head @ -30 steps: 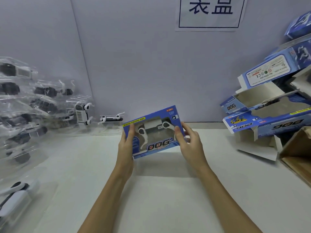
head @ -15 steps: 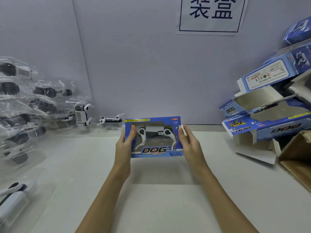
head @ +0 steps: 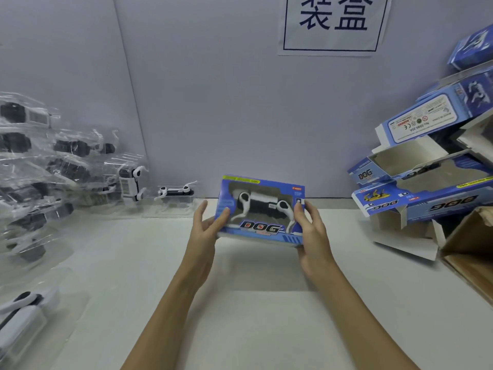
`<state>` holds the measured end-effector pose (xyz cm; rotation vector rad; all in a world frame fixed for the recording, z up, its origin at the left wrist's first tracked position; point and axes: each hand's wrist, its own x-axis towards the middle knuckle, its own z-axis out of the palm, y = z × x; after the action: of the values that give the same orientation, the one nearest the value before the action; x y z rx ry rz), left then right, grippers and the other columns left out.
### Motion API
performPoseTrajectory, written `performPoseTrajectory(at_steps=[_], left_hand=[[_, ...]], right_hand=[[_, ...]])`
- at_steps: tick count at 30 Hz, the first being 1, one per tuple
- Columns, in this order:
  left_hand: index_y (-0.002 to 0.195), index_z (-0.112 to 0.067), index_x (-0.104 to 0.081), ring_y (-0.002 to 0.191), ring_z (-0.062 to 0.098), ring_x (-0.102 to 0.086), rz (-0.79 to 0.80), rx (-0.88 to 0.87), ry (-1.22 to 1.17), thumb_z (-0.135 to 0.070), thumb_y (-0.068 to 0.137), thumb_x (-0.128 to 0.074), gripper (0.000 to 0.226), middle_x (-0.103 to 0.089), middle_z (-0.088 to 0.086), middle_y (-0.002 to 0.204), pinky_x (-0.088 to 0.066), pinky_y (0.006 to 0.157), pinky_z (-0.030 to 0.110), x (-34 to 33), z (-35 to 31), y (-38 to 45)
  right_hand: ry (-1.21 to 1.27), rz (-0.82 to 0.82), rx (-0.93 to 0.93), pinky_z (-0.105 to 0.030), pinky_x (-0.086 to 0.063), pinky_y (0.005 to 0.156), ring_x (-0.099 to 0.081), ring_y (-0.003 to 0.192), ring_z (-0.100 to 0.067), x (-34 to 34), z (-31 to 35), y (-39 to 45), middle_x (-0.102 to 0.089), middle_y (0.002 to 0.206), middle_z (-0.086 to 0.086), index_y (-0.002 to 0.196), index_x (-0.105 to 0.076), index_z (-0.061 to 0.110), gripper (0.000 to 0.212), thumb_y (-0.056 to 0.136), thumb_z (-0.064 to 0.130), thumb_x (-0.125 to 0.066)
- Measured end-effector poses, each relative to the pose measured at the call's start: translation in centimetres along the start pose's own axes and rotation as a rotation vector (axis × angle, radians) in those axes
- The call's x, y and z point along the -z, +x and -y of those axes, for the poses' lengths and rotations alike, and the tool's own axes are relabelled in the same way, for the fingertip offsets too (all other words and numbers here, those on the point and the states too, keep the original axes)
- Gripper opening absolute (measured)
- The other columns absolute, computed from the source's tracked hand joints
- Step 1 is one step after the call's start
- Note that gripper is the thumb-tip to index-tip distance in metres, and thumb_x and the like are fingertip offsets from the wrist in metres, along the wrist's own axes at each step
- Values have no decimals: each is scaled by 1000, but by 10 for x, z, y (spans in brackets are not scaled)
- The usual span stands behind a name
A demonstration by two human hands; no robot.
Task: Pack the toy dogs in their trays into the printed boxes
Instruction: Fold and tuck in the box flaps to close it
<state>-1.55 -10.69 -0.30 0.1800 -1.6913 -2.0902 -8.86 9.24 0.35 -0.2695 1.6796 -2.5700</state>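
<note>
This is a packing station in a small toy factory or assembly workshop. A plain white worktable (head: 266, 316) stands against bare lavender partition walls (head: 226, 102), and a printed paper sign (head: 333, 22) with two large Chinese characters is stuck to the wall at twelve o'clock. At nine o'clock a heap of clear plastic trays (head: 40, 169) holds black-and-white toy dogs. At three o'clock blue printed boxes (head: 426, 188) marked "DOG" are stacked with flaps open, beside a brown cardboard carton (head: 469, 249).
</note>
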Motion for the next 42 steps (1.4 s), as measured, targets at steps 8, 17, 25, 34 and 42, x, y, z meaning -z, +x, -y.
performPoseTrajectory(at_steps=[8,17,25,34,42], left_hand=[[130,-1,-64,106,31,-67,-60,80,-167,-22,105,-54,34,-71,22,115,-55,100,45,7,-3,-3],[115,-18,-67,102,31,-68,-212,178,-574,-59,102,-47,47,-69,10,109,-54,97,55,6,4,-3],[135,-44,-46,94,22,-77,-103,-15,-169,-57,85,-69,56,-78,1,110,-61,81,41,-13,-1,-9],[138,-27,-65,124,49,-62,79,75,-325,-72,95,-51,64,-67,21,134,-43,105,73,-7,2,-4],[110,-18,-73,82,25,-66,-133,66,-295,-68,103,-33,65,-72,7,105,-48,81,39,3,-3,-1]], right_hand=[[-209,307,-136,-31,-63,75,-78,97,-22,18,13,-1,-76,115,-10,127,-63,14,42,90,23,-80],[-616,456,304,-17,-48,106,-56,131,-3,15,11,-6,-62,133,23,137,-41,45,88,74,20,-96],[-287,363,19,-43,-65,79,-76,102,-26,7,24,-14,-75,114,-5,140,-50,39,70,81,46,-87],[-680,536,-130,-44,-64,78,-76,98,-24,15,58,-31,-76,112,-9,140,-56,15,59,92,40,-79],[359,-262,562,-41,-63,82,-72,110,-26,48,98,-53,-70,120,-12,129,-51,14,67,78,40,-87]])
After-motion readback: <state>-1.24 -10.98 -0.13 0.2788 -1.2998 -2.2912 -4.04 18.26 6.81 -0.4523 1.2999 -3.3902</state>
